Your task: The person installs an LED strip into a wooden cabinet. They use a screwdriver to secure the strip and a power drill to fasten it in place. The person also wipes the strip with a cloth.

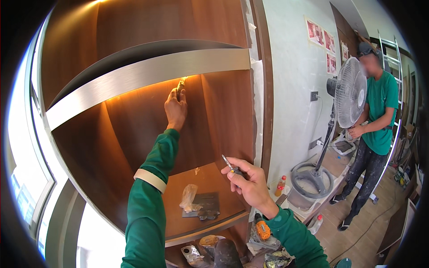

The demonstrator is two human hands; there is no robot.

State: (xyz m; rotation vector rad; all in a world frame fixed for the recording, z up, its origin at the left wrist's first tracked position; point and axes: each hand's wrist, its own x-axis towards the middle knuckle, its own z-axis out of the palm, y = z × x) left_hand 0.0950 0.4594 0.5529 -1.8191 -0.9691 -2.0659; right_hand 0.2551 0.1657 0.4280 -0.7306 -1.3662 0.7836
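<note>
My left hand is raised inside the wooden cabinet, just below the curved shelf with a brushed-metal edge. Its fingers close on something small and dark, lit by the warm strip light; I cannot make out what it is. Lower and to the right, my right hand pinches a thin metal rod that points up and left, with a dark part by the fingers. On the lower shelf lie a dark flat plate and a crumpled clear plastic bag.
An orange-and-black power drill lies below my right hand. Clutter, including a white packet, fills the bottom level. To the right stand a pedestal fan, bottles, a ladder and a person in green.
</note>
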